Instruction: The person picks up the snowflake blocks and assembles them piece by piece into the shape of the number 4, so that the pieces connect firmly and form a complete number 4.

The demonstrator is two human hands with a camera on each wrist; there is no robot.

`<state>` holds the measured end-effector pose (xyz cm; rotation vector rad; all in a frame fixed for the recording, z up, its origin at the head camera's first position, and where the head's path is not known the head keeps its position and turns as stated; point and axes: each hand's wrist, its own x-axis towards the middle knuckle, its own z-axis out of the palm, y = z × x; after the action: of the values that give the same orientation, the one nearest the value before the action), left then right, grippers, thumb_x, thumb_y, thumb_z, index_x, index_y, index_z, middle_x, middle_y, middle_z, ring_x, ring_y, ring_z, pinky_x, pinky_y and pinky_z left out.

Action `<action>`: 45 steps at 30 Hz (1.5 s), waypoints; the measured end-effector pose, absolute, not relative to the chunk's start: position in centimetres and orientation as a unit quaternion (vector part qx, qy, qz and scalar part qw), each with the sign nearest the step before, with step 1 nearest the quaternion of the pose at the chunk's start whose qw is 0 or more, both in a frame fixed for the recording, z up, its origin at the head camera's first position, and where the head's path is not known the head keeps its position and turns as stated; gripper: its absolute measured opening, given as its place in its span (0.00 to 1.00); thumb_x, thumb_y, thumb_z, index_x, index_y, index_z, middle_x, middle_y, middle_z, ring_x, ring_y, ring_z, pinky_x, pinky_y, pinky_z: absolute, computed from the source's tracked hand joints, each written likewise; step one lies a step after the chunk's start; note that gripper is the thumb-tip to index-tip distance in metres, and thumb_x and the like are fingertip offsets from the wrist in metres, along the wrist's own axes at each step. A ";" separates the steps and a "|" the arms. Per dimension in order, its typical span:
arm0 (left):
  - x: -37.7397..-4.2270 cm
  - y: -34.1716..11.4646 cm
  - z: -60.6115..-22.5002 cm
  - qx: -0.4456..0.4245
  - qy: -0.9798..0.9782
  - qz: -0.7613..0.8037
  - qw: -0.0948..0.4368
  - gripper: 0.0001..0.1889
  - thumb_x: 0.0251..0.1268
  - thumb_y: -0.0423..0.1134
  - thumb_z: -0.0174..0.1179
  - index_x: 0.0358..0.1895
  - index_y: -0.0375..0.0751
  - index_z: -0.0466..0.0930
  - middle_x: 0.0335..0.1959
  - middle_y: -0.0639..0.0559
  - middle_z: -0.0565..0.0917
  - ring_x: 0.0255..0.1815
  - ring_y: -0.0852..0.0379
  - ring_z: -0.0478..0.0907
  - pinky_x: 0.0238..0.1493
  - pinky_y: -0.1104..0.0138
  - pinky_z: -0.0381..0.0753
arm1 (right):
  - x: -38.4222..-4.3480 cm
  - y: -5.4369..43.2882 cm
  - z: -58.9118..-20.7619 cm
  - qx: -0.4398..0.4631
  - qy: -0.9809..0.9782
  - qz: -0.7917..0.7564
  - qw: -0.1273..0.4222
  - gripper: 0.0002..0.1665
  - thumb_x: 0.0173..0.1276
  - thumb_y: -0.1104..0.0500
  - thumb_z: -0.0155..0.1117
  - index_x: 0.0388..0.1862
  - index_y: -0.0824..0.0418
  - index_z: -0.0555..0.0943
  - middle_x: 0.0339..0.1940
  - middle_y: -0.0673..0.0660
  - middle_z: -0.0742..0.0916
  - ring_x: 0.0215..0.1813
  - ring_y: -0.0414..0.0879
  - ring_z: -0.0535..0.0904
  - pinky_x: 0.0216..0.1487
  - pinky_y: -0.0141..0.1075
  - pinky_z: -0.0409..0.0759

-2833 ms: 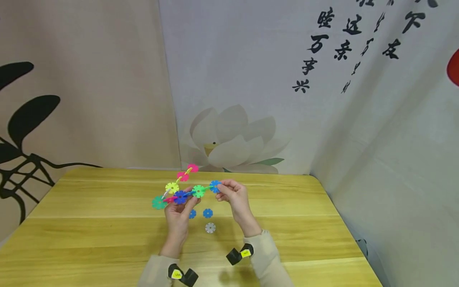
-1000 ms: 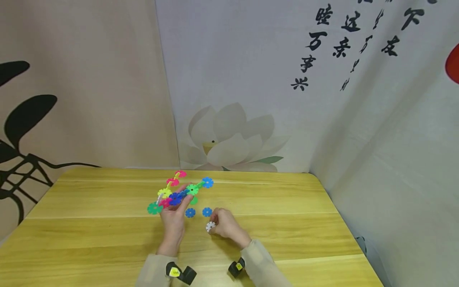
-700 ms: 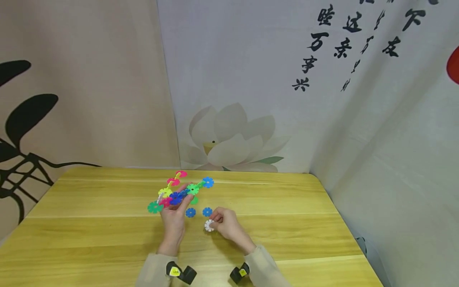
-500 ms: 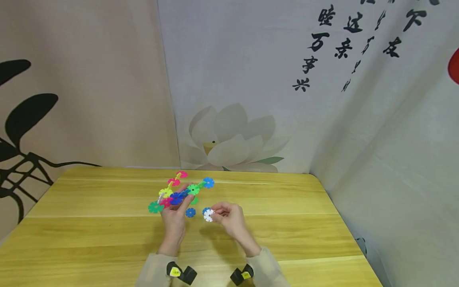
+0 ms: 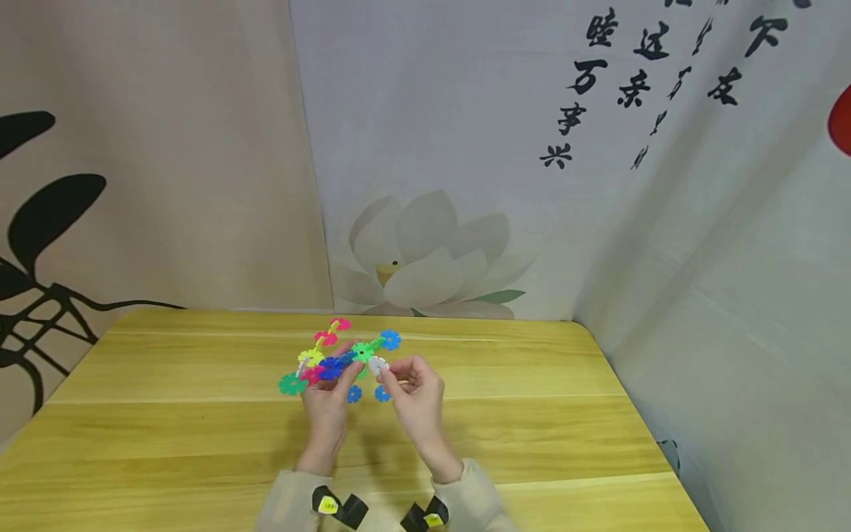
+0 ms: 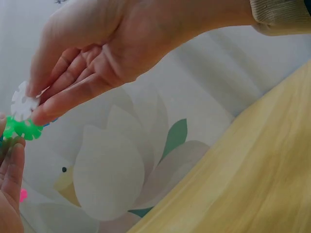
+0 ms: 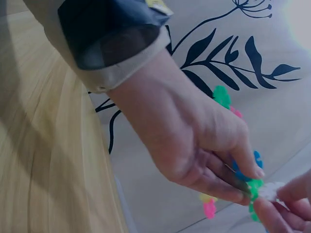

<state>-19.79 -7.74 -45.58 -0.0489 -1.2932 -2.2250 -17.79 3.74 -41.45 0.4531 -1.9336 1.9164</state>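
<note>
My left hand (image 5: 326, 414) holds up a chain of interlocking snowflake discs by its middle, with a green disc (image 5: 362, 352) between thumb and fingers. The chain bends round from a pink disc (image 5: 340, 324) through yellow, teal and dark blue discs to a light blue disc (image 5: 391, 340). My right hand (image 5: 420, 399) pinches a white snowflake disc (image 5: 377, 366) close beside that green disc. In the left wrist view the white disc (image 6: 24, 102) overlaps the edge of the green one (image 6: 26, 128). Fingers hide part of the chain.
Two blue discs, one at left (image 5: 354, 393) and one at right (image 5: 382, 393), lie on the wooden table (image 5: 565, 428) beneath the hands. Behind the table's far edge hangs a printed curtain (image 5: 425, 148). Black cameras (image 5: 349, 511) are strapped to both wrists.
My right hand has left the light blue disc at the chain's end, picked the white disc off the table and raised it to the green disc. My left hand keeps holding the chain.
</note>
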 end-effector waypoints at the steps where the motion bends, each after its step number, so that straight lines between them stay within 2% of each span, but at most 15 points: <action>1: -19.8 -7.7 -45.6 -0.015 -0.488 -0.827 0.278 0.17 0.54 0.22 0.63 0.47 0.16 0.74 0.39 0.56 0.86 0.41 0.62 0.83 0.43 0.74 0.81 | -17.7 3.5 -41.3 0.159 -0.689 0.680 0.195 0.05 0.58 0.77 0.62 0.29 0.75 0.74 0.26 0.69 0.83 0.28 0.60 0.83 0.27 0.43 0.85; 4: -19.7 -7.7 -45.6 -0.009 -0.499 -0.822 0.275 0.18 0.54 0.23 0.64 0.48 0.16 0.74 0.40 0.55 0.86 0.41 0.62 0.83 0.43 0.74 0.81 | -17.2 3.0 -40.8 0.173 -0.695 0.664 0.214 0.05 0.57 0.78 0.61 0.28 0.76 0.74 0.26 0.70 0.83 0.28 0.62 0.83 0.26 0.43 0.85; 8: -19.7 -7.6 -45.6 -0.013 -0.487 -0.827 0.281 0.18 0.54 0.22 0.64 0.47 0.16 0.74 0.42 0.49 0.86 0.42 0.62 0.83 0.44 0.73 0.81 | -16.8 2.7 -40.2 0.182 -0.704 0.649 0.225 0.05 0.57 0.78 0.61 0.28 0.76 0.74 0.25 0.70 0.84 0.27 0.63 0.82 0.26 0.35 0.84; 17: -19.7 -7.5 -45.7 -0.019 -0.503 -0.821 0.269 0.15 0.56 0.23 0.62 0.47 0.18 0.75 0.40 0.56 0.86 0.40 0.63 0.82 0.43 0.75 0.80 | -17.9 2.3 -42.0 0.244 -0.711 0.574 0.324 0.08 0.54 0.81 0.62 0.23 0.72 0.75 0.18 0.65 0.83 0.19 0.52 0.82 0.18 0.29 0.81; 23: -19.6 -7.5 -45.6 -0.023 -0.505 -0.823 0.259 0.15 0.56 0.23 0.62 0.47 0.19 0.76 0.39 0.58 0.86 0.43 0.63 0.82 0.45 0.74 0.80 | -16.8 2.3 -40.1 0.256 -0.704 0.575 0.328 0.09 0.51 0.84 0.60 0.22 0.75 0.74 0.17 0.67 0.83 0.18 0.56 0.81 0.18 0.30 0.81; 27: -19.6 -7.5 -45.4 -0.026 -0.496 -0.831 0.250 0.14 0.57 0.23 0.62 0.47 0.23 0.78 0.40 0.58 0.86 0.44 0.63 0.82 0.45 0.74 0.80 | -16.9 2.3 -40.0 0.258 -0.700 0.581 0.325 0.09 0.50 0.84 0.60 0.22 0.76 0.74 0.18 0.68 0.83 0.19 0.57 0.81 0.19 0.31 0.82; 30: -19.6 -7.6 -45.4 -0.038 -0.489 -0.832 0.257 0.13 0.57 0.23 0.61 0.47 0.25 0.79 0.41 0.57 0.86 0.44 0.62 0.82 0.44 0.74 0.80 | -17.1 2.5 -40.5 0.268 -0.700 0.587 0.306 0.07 0.52 0.83 0.62 0.25 0.76 0.74 0.21 0.69 0.84 0.22 0.59 0.82 0.22 0.34 0.83; 36: -19.6 -7.9 -45.2 -0.034 -0.489 -0.835 0.250 0.17 0.58 0.23 0.60 0.49 0.16 0.72 0.42 0.53 0.86 0.45 0.60 0.82 0.46 0.73 0.80 | -18.8 4.3 -43.9 0.264 -0.702 0.626 0.213 0.07 0.59 0.74 0.63 0.37 0.75 0.77 0.31 0.70 0.85 0.29 0.59 0.84 0.28 0.39 0.85; 41: -19.5 -8.2 -45.0 -0.004 -0.492 -0.840 0.227 0.17 0.58 0.25 0.62 0.51 0.21 0.74 0.42 0.56 0.86 0.46 0.60 0.81 0.47 0.73 0.79 | -20.9 5.7 -46.3 0.188 -0.768 0.595 0.147 0.05 0.64 0.69 0.61 0.38 0.71 0.80 0.32 0.65 0.85 0.32 0.55 0.83 0.29 0.32 0.84; 45: -19.5 -8.4 -44.9 0.003 -0.495 -0.841 0.217 0.17 0.57 0.25 0.62 0.51 0.23 0.76 0.44 0.54 0.85 0.47 0.60 0.81 0.49 0.73 0.78 | -22.3 6.3 -47.8 0.138 -0.848 0.505 0.078 0.07 0.60 0.70 0.64 0.39 0.71 0.81 0.36 0.64 0.85 0.36 0.51 0.81 0.32 0.29 0.82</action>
<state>-19.48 -8.36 -44.95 0.0090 -1.3705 -2.3302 -22.29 6.29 -47.76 0.4131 -2.5405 1.5141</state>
